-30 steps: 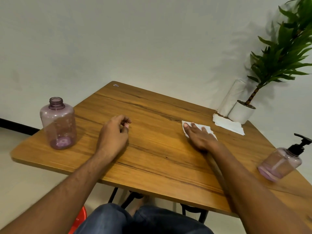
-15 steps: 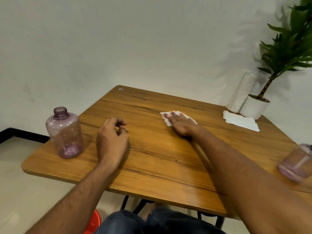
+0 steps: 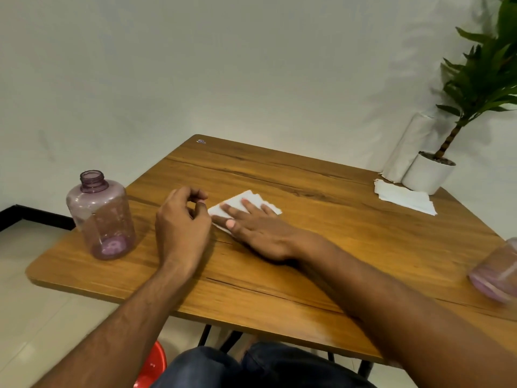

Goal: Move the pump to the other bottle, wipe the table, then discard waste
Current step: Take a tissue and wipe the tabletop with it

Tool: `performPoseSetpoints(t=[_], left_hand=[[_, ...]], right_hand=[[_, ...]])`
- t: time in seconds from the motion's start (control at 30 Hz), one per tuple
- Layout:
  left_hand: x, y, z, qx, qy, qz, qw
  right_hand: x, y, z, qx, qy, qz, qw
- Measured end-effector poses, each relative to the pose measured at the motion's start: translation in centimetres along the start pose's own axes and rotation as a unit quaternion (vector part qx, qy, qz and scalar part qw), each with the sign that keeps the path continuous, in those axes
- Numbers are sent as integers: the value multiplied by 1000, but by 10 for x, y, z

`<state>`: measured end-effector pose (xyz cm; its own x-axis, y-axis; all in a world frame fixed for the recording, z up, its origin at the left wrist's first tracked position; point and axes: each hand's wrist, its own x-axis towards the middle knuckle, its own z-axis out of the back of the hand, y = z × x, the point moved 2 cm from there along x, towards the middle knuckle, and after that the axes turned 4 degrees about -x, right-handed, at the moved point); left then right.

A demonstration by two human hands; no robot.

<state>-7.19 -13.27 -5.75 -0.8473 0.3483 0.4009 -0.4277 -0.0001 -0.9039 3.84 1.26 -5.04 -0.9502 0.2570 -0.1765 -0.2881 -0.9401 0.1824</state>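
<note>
right hand (image 3: 260, 228) flat on tissue (image 3: 246, 204), table (image 3: 335, 219)

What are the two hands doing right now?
Left hand: loosely curled, empty, resting on the table.
Right hand: open and flat, pressing a white paper towel onto the table.

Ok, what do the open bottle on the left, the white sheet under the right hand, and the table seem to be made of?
Open bottle: likely clear purple-tinted plastic, glossy; the table shows through it. White sheet under the right hand: seems to be soft tissue or paper towel, matte, folded, with ragged edges. Table: wood or wood-look laminate, smooth, with grain lines; which one cannot be told.
</note>
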Motion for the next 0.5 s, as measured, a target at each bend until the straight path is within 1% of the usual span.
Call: performPoseSetpoints(t=[0.07,0.1,0.17,0.23,0.27,0.3,0.37,0.4,0.47,0.5], left_hand=[[0,0,1,2,-5,0,1000],[0,0,0,2,2,4,1000],[0,0,-1,3,27,19,999],[0,0,-2,6,52,30,998],[0,0,-3,6,57,31,998],[0,0,-3,6,55,30,998],[0,-1,-2,4,40,26,999],[0,0,-2,1,30,23,999],[0,2,0,-12,19,19,1000],[0,1,1,-16,21,17,1000]], right_hand=[[-29,-4,-2,33,-2,41,999],[-45,-12,1,53,-13,26,998],[-66,-38,13,77,-67,-59,993],[-71,-64,27,84,-140,-134,978],[-68,-73,33,81,-167,-154,971],[-61,-74,39,77,-177,-157,969],[-39,-56,43,47,-178,-129,974],[-28,-42,43,21,-194,-123,973],[-14,-13,36,-23,-256,-143,956],[-11,-2,32,-38,-274,-160,948]])
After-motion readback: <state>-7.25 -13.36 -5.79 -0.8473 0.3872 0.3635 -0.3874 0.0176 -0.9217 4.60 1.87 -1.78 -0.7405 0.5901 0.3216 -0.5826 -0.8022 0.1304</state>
